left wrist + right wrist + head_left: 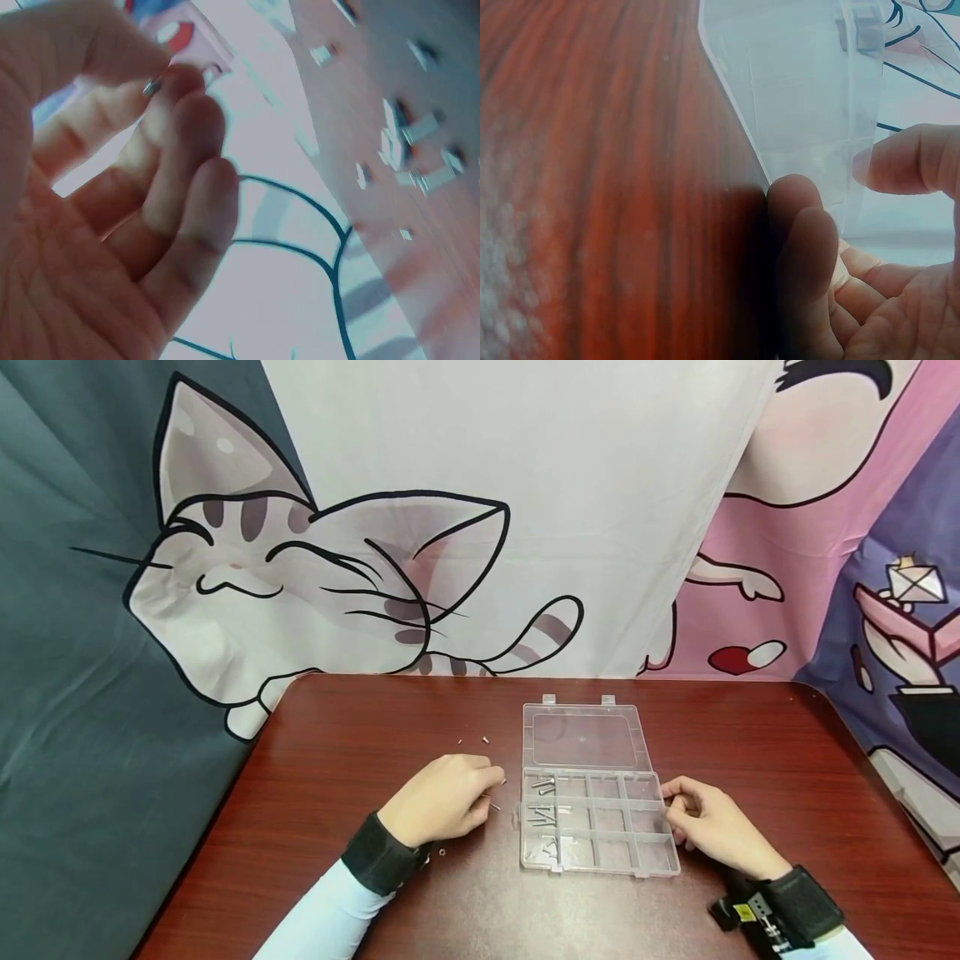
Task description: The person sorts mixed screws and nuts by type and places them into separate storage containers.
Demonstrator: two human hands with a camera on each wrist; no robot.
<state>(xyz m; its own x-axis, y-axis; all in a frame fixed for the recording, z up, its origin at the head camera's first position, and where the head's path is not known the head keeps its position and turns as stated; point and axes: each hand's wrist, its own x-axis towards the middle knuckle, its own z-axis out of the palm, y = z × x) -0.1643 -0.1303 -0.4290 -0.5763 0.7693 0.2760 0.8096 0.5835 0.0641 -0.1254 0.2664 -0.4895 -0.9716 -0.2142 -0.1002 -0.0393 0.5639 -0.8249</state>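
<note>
My left hand is over the table left of the box. Its thumb and forefinger pinch a small metal piece, mostly hidden by the fingertips; I cannot tell its exact kind. A clear plastic compartment box lies with its lid folded back. Small screws lie in compartments of its left column. My right hand holds the box's right side, thumb at the upper rim and curled fingers at the lower edge in the right wrist view.
Loose small metal pieces lie scattered on the brown table, some hidden under the left hand in the head view. A tiny ring-like piece lies near the left wrist. Printed cloth hangs behind the table's far edge.
</note>
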